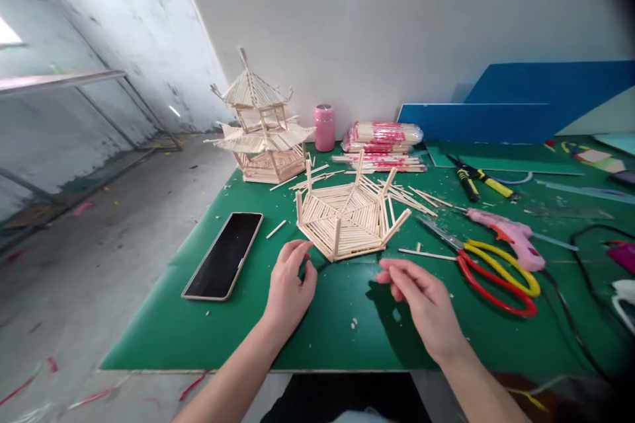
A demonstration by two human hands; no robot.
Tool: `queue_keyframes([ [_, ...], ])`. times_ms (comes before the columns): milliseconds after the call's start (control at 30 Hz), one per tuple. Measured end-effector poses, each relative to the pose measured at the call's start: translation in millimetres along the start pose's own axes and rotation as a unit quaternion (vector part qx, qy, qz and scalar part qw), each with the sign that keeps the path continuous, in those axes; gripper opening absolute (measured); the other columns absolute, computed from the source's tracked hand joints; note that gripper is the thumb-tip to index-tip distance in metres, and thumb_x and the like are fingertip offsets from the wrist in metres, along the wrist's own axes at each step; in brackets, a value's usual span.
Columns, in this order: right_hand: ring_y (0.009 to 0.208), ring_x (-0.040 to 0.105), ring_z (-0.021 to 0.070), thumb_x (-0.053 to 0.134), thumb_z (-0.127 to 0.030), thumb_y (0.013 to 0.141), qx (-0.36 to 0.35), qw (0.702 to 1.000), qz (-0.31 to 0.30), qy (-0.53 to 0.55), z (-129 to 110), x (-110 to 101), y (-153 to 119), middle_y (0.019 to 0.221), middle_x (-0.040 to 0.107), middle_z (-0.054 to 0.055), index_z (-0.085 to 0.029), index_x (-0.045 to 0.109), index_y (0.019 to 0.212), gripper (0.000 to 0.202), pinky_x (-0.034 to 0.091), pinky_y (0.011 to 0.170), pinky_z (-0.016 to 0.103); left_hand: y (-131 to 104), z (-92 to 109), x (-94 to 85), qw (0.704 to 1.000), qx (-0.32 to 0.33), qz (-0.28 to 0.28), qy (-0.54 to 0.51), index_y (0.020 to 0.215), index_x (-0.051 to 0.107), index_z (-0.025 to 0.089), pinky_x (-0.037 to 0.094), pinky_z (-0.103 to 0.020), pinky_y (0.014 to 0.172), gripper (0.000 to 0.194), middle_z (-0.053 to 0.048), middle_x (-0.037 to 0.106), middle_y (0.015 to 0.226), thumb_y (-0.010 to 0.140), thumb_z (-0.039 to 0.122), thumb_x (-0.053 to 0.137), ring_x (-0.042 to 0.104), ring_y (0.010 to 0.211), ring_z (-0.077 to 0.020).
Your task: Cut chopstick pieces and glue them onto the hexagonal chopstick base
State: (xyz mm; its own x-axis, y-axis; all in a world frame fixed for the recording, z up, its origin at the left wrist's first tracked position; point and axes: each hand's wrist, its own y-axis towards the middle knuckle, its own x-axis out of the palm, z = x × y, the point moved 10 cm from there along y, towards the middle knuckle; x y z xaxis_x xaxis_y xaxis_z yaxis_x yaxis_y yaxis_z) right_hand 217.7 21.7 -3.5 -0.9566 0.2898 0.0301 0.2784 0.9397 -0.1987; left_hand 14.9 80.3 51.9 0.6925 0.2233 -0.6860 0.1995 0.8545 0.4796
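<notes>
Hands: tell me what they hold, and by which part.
The left hand shows nothing held, beside the stick frame; whether the right hand pinches anything small cannot be told.

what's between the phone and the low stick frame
In the head view, a short loose stick lies on the green tabletop between the phone and the frame, with the left hand nearer the person.

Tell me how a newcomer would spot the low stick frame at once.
On the green table, look just beyond the left hand and right hand. There lies the low stick frame, a many-sided floor of pale sticks. Unlike the taller pagoda behind it to the left, it has no roof, only short posts around its rim.
</notes>
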Motion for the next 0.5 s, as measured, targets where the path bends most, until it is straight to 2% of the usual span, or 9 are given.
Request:
queue_keyframes([
  [100,0.066,0.051,0.0132,0.049,-0.038,0.083,-0.154,0.976,0.107,-0.106,-18,-37,-18,0.071,0.062,0.003,-0.018,0.062,0.075,0.025,0.040,0.060,0.025,2,-4,-7.3,0.999,-0.016,0.035,-0.001,0.093,0.059,0.014,0.050,-0.027,0.064,0.021,-0.009,0.058,0.090,0.077,0.012,0.044,0.059,0.079,-0.0178],
  [233,0.064,0.049,0.0135,0.041,-0.036,0.086,-0.262,0.926,0.218,-0.159,-31,-80,-49,0.072,0.057,0.003,-0.018,0.055,0.064,0.031,0.039,0.060,0.027,3,-9,-11.0,0.998,-0.026,0.060,-0.003,0.091,0.059,0.013,0.048,-0.027,0.061,0.020,-0.008,0.059,0.085,0.077,0.013,0.045,0.057,0.074,-0.0170],
  [300,0.056,0.046,0.0129,0.041,-0.037,0.086,-0.273,0.901,0.282,-0.183,-34,-107,-66,0.060,0.051,0.001,-0.019,0.052,0.059,0.034,0.038,0.055,0.027,3,-9,-10.9,0.998,-0.024,0.062,-0.003,0.090,0.060,0.013,0.048,-0.027,0.062,0.020,-0.007,0.059,0.084,0.077,0.014,0.045,0.056,0.073,-0.0165],
  [367,0.046,0.041,0.0126,0.040,-0.041,0.085,-0.243,0.886,0.338,-0.205,-32,-137,-80,0.049,0.043,-0.002,-0.020,0.057,0.064,0.034,0.034,0.047,0.027,3,-8,-11.0,0.998,-0.020,0.063,-0.004,0.089,0.060,0.013,0.047,-0.027,0.062,0.019,-0.006,0.059,0.083,0.077,0.014,0.045,0.056,0.072,-0.0162],
  [433,0.040,0.041,0.0134,0.041,-0.042,0.084,-0.183,0.874,0.371,-0.255,-26,-167,-91,0.046,0.044,-0.002,-0.021,0.064,0.092,0.032,0.034,0.043,0.029,2,-6,-11.6,0.998,-0.018,0.064,-0.004,0.089,0.061,0.014,0.047,-0.027,0.060,0.019,-0.006,0.059,0.082,0.076,0.015,0.046,0.055,0.070,-0.0160],
  [500,0.043,0.051,0.0175,0.048,-0.039,0.080,-0.166,0.832,0.406,-0.340,-29,-192,-106,0.050,0.055,0.002,-0.022,0.061,0.109,0.036,0.040,0.049,0.033,2,-5,-12.3,0.998,-0.018,0.065,-0.005,0.088,0.061,0.013,0.047,-0.027,0.058,0.019,-0.006,0.059,0.081,0.076,0.015,0.046,0.055,0.068,-0.0157],
])
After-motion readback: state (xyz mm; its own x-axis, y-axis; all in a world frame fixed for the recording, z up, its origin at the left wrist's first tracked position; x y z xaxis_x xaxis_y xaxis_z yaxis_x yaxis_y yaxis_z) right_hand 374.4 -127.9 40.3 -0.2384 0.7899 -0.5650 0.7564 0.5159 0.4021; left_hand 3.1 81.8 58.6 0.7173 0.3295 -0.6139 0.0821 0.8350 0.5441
